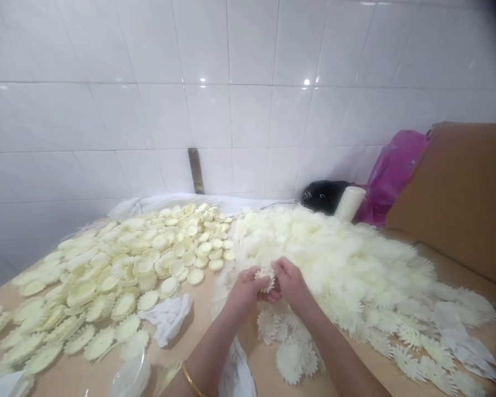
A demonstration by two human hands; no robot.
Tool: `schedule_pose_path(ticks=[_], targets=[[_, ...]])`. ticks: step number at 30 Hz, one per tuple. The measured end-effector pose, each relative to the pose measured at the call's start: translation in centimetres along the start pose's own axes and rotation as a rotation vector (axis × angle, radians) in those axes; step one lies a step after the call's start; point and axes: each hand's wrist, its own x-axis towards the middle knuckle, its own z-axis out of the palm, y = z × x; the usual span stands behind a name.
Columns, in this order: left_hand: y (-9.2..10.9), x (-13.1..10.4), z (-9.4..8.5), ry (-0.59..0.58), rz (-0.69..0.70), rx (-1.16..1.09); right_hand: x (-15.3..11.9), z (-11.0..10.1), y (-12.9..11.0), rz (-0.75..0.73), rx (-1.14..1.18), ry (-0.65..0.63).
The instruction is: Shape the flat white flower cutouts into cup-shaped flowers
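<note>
Between both hands, over the middle of the table, is a small cream disc with a toothed edge (pixel 265 279). My left hand (pixel 248 290) is closed around it, thumb lying across its face. The fingertips of my right hand (pixel 290 284) pinch at its right edge. Just below the hands lie several flat, pale flower-shaped cutouts (pixel 295 353) with notched rims. To the left spreads a large heap of round cream discs with folded, toothed edges (pixel 144 264). A bigger heap of thin, notched cutouts (pixel 355 259) covers the right side.
White crumpled cloths lie at left (pixel 169 318) and between my forearms. A clear round dish (pixel 131 375) stands near the front. Behind the right heap are a white roll (pixel 349 204), a black bag (pixel 324 196), a purple bag (pixel 397 171) and a cardboard box (pixel 458 204). Tiled wall stands behind.
</note>
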Motion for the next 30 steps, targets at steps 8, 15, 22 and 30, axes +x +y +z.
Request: schedule_pose_path(ticks=[8,15,22,30], targets=[[-0.5,-0.1,-0.1,0.099,0.007,0.022,-0.2,-0.7,-1.6,0.049,0.222,-0.138],[-0.9,0.2,0.0,0.098,0.069,0.112,-0.9,0.3,-1.1,-0.076,0.021,-0.215],[-0.9,-1.7,2.8,0.136,-0.055,0.257,0.9,-1.2,0.7,-0.164,-0.265,0.233],[-1.5,-2.1,1.9,0.14,-0.028,0.19,2.0,-3.2,0.2,-0.29,-0.441,0.334]])
